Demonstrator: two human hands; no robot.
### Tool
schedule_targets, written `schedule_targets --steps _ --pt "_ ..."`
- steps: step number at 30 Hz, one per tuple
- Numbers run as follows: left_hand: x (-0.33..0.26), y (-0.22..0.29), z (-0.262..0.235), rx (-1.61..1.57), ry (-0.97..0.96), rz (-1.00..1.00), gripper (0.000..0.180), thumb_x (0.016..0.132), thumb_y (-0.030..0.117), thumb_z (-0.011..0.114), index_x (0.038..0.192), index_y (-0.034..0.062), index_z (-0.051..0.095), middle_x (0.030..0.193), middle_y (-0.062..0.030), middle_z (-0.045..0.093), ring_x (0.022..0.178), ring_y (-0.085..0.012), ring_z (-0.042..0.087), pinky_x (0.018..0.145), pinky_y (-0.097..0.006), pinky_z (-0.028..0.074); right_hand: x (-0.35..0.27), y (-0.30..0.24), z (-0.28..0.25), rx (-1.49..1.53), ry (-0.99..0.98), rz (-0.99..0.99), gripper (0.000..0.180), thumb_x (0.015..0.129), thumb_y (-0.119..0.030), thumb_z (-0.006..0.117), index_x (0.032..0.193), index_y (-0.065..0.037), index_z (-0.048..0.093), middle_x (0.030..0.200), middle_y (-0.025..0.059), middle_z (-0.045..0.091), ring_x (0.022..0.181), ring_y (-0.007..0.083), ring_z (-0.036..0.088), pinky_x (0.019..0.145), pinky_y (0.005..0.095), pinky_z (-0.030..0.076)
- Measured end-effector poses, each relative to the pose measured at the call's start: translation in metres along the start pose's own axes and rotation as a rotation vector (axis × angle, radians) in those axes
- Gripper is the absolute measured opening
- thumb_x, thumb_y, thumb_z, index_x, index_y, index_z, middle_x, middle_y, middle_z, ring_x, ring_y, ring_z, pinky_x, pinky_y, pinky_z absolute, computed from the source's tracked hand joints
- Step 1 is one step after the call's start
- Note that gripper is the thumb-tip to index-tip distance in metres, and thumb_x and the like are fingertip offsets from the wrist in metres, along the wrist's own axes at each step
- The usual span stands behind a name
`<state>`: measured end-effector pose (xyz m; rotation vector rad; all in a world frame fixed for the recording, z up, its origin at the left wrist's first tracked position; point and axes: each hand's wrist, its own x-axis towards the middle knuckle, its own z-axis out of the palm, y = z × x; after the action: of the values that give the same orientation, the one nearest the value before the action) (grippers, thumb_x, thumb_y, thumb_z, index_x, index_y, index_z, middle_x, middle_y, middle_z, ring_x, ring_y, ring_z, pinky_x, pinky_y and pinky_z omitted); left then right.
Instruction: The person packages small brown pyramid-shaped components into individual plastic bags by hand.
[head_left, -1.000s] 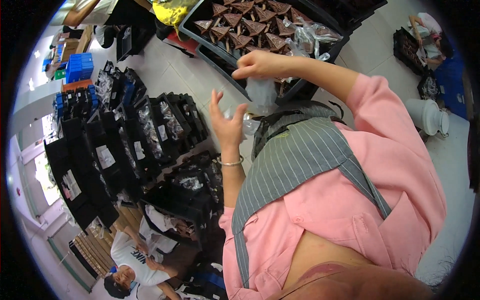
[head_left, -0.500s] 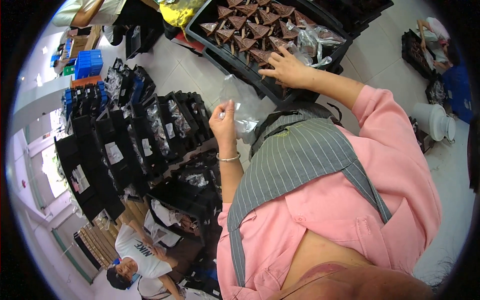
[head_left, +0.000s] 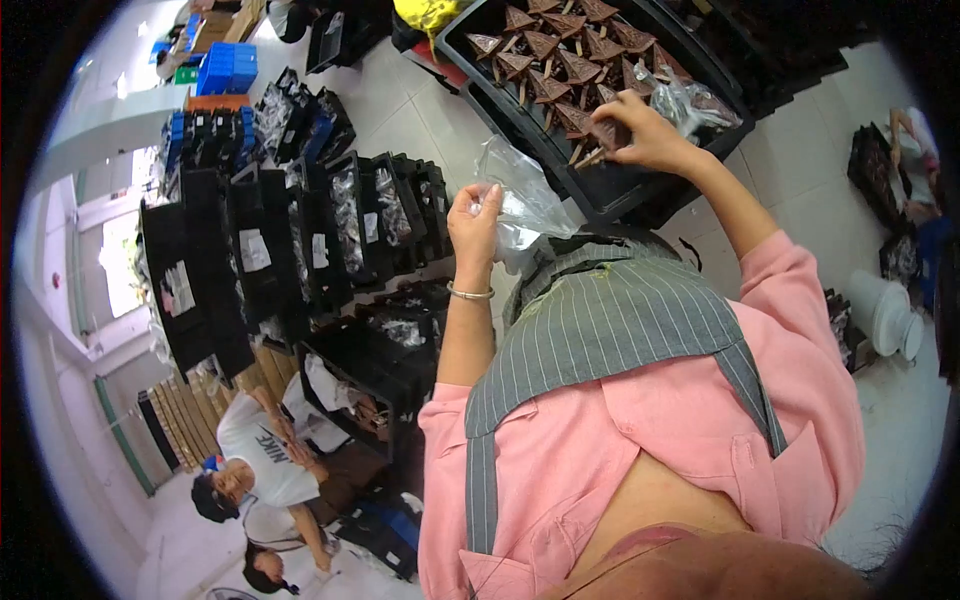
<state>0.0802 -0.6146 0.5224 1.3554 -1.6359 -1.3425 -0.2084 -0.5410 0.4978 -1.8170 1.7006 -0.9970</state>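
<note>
A clear plastic bag [head_left: 528, 192] hangs from my left hand [head_left: 474, 226], whose fingers are pinched on its edge. My right hand [head_left: 650, 138] is closed on a brown triangular piece [head_left: 609, 135] with a short stick pointing down to the left. That hand is over the near side of a black tray [head_left: 600, 200]. Rows of similar brown, patterned triangular pieces [head_left: 577, 66] with light sticks lie in the tray. Crumpled clear plastic bags [head_left: 682, 103] are at its right end, partly covering other brown pieces.
Black crates [head_left: 255, 250] with bagged goods stand in rows on the left. Blue crates [head_left: 228, 70] are stacked behind them. A yellow bag [head_left: 425, 12] lies beside the tray. A white bucket [head_left: 885, 315] stands on the right. Other people are seated at the lower left and far right.
My right hand has lifted a brown triangular piece off the others and drawn it toward the tray's near side. My left hand still holds the bag. The whole view has shifted slightly.
</note>
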Motion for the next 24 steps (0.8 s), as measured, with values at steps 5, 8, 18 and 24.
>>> schedule_targets --steps 5,8,18,24 --pt "0.006 0.019 0.02 0.031 -0.069 0.032 0.018 0.08 0.014 0.063 0.092 0.0026 0.058 0.076 0.0016 0.056 0.066 -0.0061 0.051 0.06 -0.02 0.042 -0.008 -0.01 -0.023 1.266 0.211 0.343 0.055 0.075 -0.022 0.069 0.121 -0.012 0.041 0.117 0.0041 0.047 0.105 0.0178 0.047 0.088 0.0325 0.039" --pt "0.011 0.03 0.046 -0.234 -0.241 -0.059 0.02 0.08 0.012 0.062 0.098 0.0037 0.057 0.076 0.0029 0.055 0.066 -0.0052 0.05 0.06 -0.02 0.042 -0.022 0.025 0.008 0.798 0.045 0.161 0.053 0.071 -0.007 0.067 0.119 -0.007 0.044 0.111 0.0067 0.053 0.102 0.0178 0.051 0.085 0.0316 0.042" --pt "0.009 0.048 0.072 -0.812 -0.496 -0.298 0.038 0.081 0.007 0.051 0.119 0.0037 0.047 0.099 -0.0034 0.056 0.081 -0.0126 0.057 0.073 -0.026 0.048 -0.014 -0.012 0.018 0.942 -0.344 0.184 0.053 0.081 -0.028 0.048 0.127 -0.003 0.042 0.119 0.0073 0.051 0.108 0.0151 0.046 0.096 0.0279 0.033" --pt "0.01 0.05 0.065 -0.696 -0.53 -0.295 0.04 0.078 0.004 0.048 0.117 0.0021 0.051 0.083 0.0015 0.056 0.064 -0.0048 0.05 0.057 -0.017 0.043 0.001 -0.004 0.009 0.758 -0.455 0.278 0.044 0.088 -0.036 0.048 0.12 -0.007 0.051 0.102 0.0046 0.055 0.091 0.0126 0.049 0.08 0.0254 0.039"
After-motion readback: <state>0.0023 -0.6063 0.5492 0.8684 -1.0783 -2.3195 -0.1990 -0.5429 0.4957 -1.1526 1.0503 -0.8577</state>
